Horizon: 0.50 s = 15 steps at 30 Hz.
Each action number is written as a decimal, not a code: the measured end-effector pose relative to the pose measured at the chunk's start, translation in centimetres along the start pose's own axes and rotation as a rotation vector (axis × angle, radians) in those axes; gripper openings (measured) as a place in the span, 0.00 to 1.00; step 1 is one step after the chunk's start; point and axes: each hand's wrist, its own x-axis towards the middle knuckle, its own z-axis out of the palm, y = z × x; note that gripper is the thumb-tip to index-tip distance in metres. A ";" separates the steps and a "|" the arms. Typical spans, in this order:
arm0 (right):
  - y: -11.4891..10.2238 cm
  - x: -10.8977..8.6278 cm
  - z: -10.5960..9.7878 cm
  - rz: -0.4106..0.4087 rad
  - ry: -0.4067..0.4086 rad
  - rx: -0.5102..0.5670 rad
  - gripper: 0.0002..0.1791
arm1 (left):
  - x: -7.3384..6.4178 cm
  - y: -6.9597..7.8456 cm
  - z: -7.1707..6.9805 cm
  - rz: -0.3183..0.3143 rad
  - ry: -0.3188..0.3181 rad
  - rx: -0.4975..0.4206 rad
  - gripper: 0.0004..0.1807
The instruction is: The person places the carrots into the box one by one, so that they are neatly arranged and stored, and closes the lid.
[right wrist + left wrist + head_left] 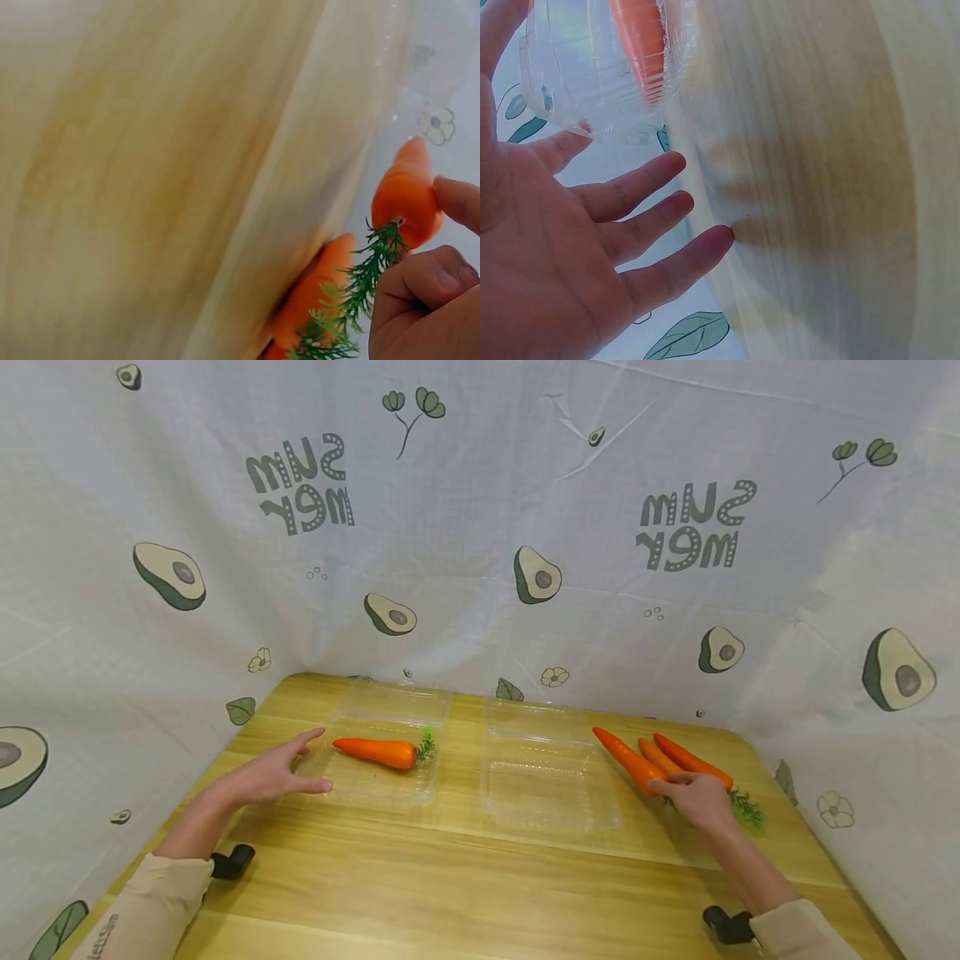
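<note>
In the head view, my left hand [272, 770] is at the left side of a clear plastic container [382, 787], fingers spread. A carrot with green leaves [378, 752] lies in that container. The left wrist view shows the palm [555, 255] and extended fingers, one fingertip at the container's edge; whether it touches I cannot tell. On the right, my right hand [703, 800] pinches another carrot [626, 758] by its thick leafy end, its tip pointing away. In the right wrist view this carrot [409, 195] is held above the table.
A second clear container [540, 814] stands with its lid open in the middle, nothing inside. Two more carrots [693, 762] lie at the right, partly behind my right hand. The wooden table [450, 885] meets a printed cloth [465, 527] at the back and sides.
</note>
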 end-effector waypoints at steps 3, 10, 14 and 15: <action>-0.4 -0.1 -0.1 -0.009 -0.011 -0.006 0.41 | 0.0 0.0 0.0 0.001 0.002 0.003 0.56; -1.1 -0.2 -0.1 -0.010 -0.011 -0.027 0.41 | 0.1 0.0 0.0 0.001 0.005 0.008 0.56; -1.4 -0.3 -0.2 -0.024 -0.010 -0.048 0.40 | 0.1 -0.1 0.0 -0.002 0.005 0.007 0.57; -1.5 -0.3 -0.2 -0.030 -0.012 -0.052 0.40 | 0.1 -0.1 0.0 -0.003 0.005 0.006 0.57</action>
